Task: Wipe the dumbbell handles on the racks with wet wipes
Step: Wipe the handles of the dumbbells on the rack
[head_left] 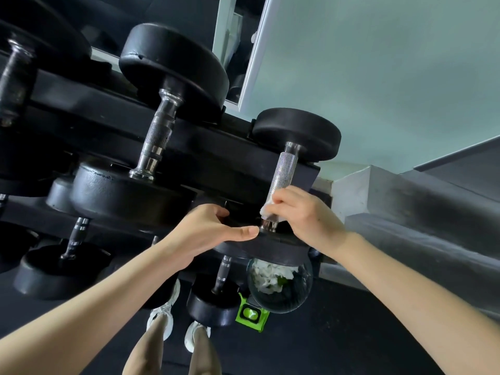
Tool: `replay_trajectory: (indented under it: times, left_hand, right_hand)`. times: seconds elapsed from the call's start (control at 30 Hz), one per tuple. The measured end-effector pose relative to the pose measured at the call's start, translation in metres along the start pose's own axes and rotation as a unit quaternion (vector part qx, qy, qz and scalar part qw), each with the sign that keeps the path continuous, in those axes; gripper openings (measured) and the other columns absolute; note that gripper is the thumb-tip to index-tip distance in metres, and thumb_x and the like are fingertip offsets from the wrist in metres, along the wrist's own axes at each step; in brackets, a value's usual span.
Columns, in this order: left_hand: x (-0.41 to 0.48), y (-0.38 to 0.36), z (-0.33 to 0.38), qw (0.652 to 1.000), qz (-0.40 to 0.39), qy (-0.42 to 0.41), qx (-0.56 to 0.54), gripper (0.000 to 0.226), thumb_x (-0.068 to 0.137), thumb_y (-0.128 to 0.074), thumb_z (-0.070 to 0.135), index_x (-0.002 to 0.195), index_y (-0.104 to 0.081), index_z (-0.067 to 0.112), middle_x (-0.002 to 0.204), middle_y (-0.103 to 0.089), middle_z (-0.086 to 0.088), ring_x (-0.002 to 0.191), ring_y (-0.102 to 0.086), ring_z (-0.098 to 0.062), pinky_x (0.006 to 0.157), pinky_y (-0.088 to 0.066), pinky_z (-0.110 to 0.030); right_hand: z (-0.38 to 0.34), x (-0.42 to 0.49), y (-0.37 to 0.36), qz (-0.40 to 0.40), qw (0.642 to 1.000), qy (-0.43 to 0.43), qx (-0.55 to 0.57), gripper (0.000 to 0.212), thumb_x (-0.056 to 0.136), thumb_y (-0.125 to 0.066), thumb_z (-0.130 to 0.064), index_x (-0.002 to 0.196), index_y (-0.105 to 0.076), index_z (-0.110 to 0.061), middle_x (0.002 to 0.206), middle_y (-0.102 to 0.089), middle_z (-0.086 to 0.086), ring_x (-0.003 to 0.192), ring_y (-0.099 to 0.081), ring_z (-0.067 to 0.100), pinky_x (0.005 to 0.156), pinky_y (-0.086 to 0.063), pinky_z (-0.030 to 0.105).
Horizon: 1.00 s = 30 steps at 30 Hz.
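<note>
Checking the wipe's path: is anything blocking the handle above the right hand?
Nothing visible does. The right hand grips the wet wipe round the dumbbell handle low down; above it the metal is bare.

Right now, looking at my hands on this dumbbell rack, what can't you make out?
Head view, wet wipe: mostly covered by the right hand; only a white edge shows.
Head view, left hand: fingertips lost against the black dumbbell head; grip unclear.
Head view, far-left dumbbell: cut by the frame edge.
Head view, green pack: partly behind the clear bowl; label too small.
</note>
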<state>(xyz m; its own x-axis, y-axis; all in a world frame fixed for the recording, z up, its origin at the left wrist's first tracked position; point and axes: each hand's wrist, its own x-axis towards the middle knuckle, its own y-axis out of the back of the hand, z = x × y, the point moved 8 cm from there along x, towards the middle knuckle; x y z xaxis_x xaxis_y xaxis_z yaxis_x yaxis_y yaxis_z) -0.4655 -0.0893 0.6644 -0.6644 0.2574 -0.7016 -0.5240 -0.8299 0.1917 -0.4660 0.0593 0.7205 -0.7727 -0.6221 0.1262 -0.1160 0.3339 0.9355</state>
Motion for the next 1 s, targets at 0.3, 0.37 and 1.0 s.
replay_trajectory:
  times: [0.3, 0.37, 1.0]
  left_hand:
    - [0.0, 0.001, 0.002, 1.0, -0.002, -0.002, 0.006, 0.094, 0.057, -0.081, 0.054, 0.134, -0.049, 0.011, 0.127, -0.056, -0.001, 0.114, -0.051, -0.015, 0.088, -0.036, -0.022]
    - [0.001, 0.002, 0.002, 1.0, -0.003, 0.0, 0.01, 0.094, 0.056, -0.081, 0.055, 0.134, -0.049, 0.011, 0.126, -0.057, -0.001, 0.114, -0.051, -0.015, 0.088, -0.037, -0.022]
    - [0.006, 0.002, 0.002, 1.0, -0.01, -0.006, 0.029, 0.097, 0.05, -0.077, 0.059, 0.131, -0.051, 0.013, 0.126, -0.057, 0.001, 0.107, -0.049, -0.01, 0.089, -0.034, -0.022]
  right_hand:
    - [0.011, 0.01, 0.005, 0.064, 0.995, -0.041, -0.057, 0.029, 0.071, -0.065, 0.018, 0.09, -0.07, -0.003, 0.08, -0.059, 0.008, 0.075, -0.054, 0.023, 0.056, -0.052, 0.035]
    - [0.002, 0.006, 0.005, 0.049, 0.994, -0.017, -0.099, 0.029, 0.074, -0.062, 0.016, 0.093, -0.071, -0.005, 0.082, -0.061, 0.005, 0.073, -0.055, 0.02, 0.053, -0.051, 0.029]
    - [0.04, 0.025, 0.032, 0.275, 0.933, -0.163, -0.163, 0.017, 0.073, -0.069, 0.013, 0.087, -0.069, 0.006, 0.081, -0.065, 0.014, 0.074, -0.05, 0.02, 0.063, -0.046, 0.023]
